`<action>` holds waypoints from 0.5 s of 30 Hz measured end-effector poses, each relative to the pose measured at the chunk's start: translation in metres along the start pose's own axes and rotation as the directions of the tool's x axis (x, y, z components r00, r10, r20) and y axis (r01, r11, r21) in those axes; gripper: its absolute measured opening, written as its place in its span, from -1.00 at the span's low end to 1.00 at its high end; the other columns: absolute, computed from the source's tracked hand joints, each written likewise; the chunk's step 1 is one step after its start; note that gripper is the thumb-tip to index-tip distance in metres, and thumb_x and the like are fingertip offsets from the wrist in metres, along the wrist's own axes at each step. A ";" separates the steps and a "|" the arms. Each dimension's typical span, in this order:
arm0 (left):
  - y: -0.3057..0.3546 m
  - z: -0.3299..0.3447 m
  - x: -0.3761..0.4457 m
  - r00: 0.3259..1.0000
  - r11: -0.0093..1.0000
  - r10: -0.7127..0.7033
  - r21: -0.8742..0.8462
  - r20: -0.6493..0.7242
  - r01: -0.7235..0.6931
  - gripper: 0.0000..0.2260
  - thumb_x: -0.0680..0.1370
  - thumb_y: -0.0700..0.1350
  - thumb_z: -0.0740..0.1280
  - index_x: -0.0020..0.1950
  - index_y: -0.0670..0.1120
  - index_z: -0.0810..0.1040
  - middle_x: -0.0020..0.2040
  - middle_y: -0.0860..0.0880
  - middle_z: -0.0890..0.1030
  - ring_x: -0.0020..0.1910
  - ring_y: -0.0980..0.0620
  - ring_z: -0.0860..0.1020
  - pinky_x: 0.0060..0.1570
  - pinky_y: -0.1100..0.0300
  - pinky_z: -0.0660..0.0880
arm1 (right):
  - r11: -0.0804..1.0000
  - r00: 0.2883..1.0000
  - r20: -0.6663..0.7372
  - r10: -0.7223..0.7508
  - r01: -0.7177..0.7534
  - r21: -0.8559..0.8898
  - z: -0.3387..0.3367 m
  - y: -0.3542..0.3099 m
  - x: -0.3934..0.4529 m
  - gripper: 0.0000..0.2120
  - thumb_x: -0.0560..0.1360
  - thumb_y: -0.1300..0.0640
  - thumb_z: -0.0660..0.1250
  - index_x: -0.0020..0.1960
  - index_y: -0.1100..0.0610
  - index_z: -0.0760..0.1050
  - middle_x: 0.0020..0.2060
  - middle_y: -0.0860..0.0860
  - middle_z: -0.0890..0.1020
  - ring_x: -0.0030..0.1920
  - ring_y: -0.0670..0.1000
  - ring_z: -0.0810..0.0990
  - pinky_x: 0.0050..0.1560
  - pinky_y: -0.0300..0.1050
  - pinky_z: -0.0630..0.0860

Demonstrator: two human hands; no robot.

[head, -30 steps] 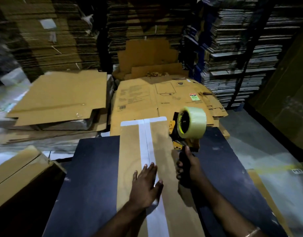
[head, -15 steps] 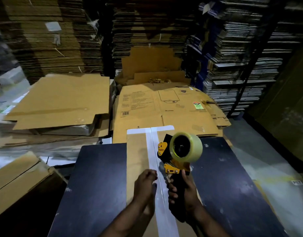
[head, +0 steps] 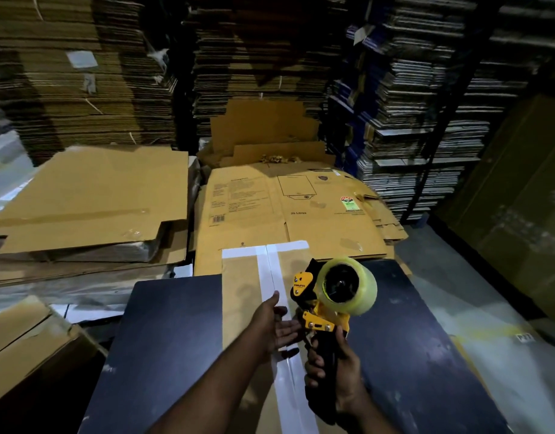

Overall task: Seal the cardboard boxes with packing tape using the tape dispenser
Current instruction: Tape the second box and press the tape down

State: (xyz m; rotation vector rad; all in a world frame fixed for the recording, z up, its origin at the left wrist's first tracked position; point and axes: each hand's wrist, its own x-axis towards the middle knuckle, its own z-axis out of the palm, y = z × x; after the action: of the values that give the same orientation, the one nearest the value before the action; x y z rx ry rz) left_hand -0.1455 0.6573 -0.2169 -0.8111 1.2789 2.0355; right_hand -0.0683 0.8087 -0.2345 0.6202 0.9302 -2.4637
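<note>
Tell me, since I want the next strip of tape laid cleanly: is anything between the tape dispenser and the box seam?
Yes. The left hand, fingers straight, lies over the seam right beside the tape dispenser held up by the right hand. Farther along, the seam looks unobstructed.

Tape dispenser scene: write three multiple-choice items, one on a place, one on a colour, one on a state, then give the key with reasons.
1. Where is the tape dispenser?
A. lying on the floor
B. held above the box, right of its centre seam
C. on the flat cardboard stack

2. What colour is the dispenser's frame?
A. yellow
B. red
C. green

3. How is the left hand?
A. gripping the roll
B. fist on the box
C. open beside the dispenser

Key: B, the right hand grips its handle over the box; A, yellow plates show by the roll; C, its fingers are straight and hold nothing.
</note>
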 end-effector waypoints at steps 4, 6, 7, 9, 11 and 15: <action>0.012 -0.005 0.000 0.999 0.999 -0.052 0.004 0.005 0.052 -0.40 0.58 0.23 0.26 0.15 -0.36 0.46 -0.24 -0.23 0.67 -0.22 -0.13 0.64 -0.32 0.13 0.60 | 1.000 1.000 0.005 -0.008 0.008 0.002 -0.002 0.001 0.000 -0.45 0.41 -0.31 0.24 -0.22 0.23 0.48 -0.50 0.06 0.29 -0.62 0.00 0.28 -0.58 -0.21 0.22; 0.019 -0.008 0.004 0.997 0.997 -0.072 -0.018 0.007 0.072 -0.37 0.55 0.28 0.29 0.08 -0.35 0.43 -0.30 -0.24 0.67 -0.34 -0.13 0.66 -0.29 0.13 0.59 | 1.000 1.000 0.008 -0.006 0.006 -0.005 -0.002 0.001 -0.001 -0.45 0.42 -0.31 0.23 -0.22 0.23 0.48 -0.49 0.06 0.29 -0.62 0.00 0.28 -0.58 -0.21 0.22; 0.022 -0.010 0.006 0.996 0.997 -0.083 -0.010 0.012 0.083 -0.37 0.53 0.28 0.32 0.08 -0.35 0.43 -0.30 -0.23 0.66 -0.39 -0.12 0.66 -0.32 0.14 0.60 | 1.000 1.000 0.011 -0.003 0.003 -0.012 0.000 0.001 -0.002 -0.45 0.43 -0.30 0.22 -0.22 0.24 0.48 -0.49 0.07 0.29 -0.62 -0.01 0.28 -0.59 -0.21 0.22; 0.029 -0.013 0.009 0.994 0.994 -0.106 0.040 0.021 0.105 -0.39 0.51 0.21 0.38 0.10 -0.38 0.47 -0.26 -0.22 0.66 -0.41 -0.10 0.66 -0.39 0.17 0.60 | 1.000 1.000 0.011 0.000 0.001 -0.032 0.003 0.002 -0.005 -0.45 0.46 -0.28 0.20 -0.24 0.24 0.48 -0.48 0.07 0.28 -0.62 -0.01 0.27 -0.60 -0.22 0.20; 0.035 -0.014 0.011 0.991 0.986 -0.135 0.104 0.024 0.132 -0.45 0.50 0.11 0.41 0.16 -0.38 0.51 -0.20 -0.23 0.68 -0.38 -0.10 0.67 -0.41 0.18 0.61 | 0.998 1.000 0.014 0.001 0.000 -0.060 0.008 0.002 -0.008 -0.45 0.51 -0.27 0.18 -0.25 0.24 0.46 -0.48 0.07 0.28 -0.62 -0.01 0.25 -0.60 -0.23 0.18; 0.047 -0.018 0.008 0.995 0.977 -0.094 0.191 -0.015 0.095 -0.79 0.54 -0.12 0.35 -0.04 -0.29 0.53 -0.31 -0.17 0.65 -0.45 -0.06 0.63 -0.44 0.22 0.58 | 0.994 0.999 0.034 0.026 -0.022 -0.105 0.012 0.004 -0.012 -0.49 0.48 -0.23 0.22 -0.27 0.24 0.47 -0.51 0.08 0.30 -0.64 -0.01 0.25 -0.61 -0.26 0.17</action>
State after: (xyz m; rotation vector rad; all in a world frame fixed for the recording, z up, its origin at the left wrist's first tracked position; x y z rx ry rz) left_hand -0.1824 0.6255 -0.2034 -0.7733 1.3885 1.8045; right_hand -0.0597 0.8010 -0.2221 0.5473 1.0252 -2.3795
